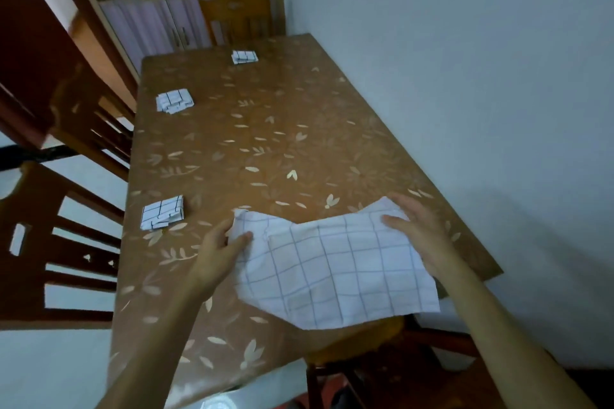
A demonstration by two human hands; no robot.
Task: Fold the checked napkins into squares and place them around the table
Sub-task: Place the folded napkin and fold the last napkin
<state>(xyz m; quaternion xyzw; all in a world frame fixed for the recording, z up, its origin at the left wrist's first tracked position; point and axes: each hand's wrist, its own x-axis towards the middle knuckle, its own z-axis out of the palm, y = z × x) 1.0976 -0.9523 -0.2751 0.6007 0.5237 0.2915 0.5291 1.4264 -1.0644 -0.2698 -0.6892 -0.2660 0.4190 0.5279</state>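
Note:
A white checked napkin [335, 271] is spread out over the near end of the brown leaf-patterned table [265, 149]. My left hand [221, 246] pinches its far left corner. My right hand [417, 226] grips its far right corner, thumb on top. The near edge of the cloth hangs past the table's front right corner. Three folded checked napkins lie on the table: one near the left edge [162, 212], one farther along that edge [174, 101], and one at the far end [244, 57].
Dark wooden chairs [50, 242] stand along the table's left side, and another chair [382, 362] is under the near right corner. A pale wall runs along the right edge. A cupboard [159, 23] stands beyond the far end.

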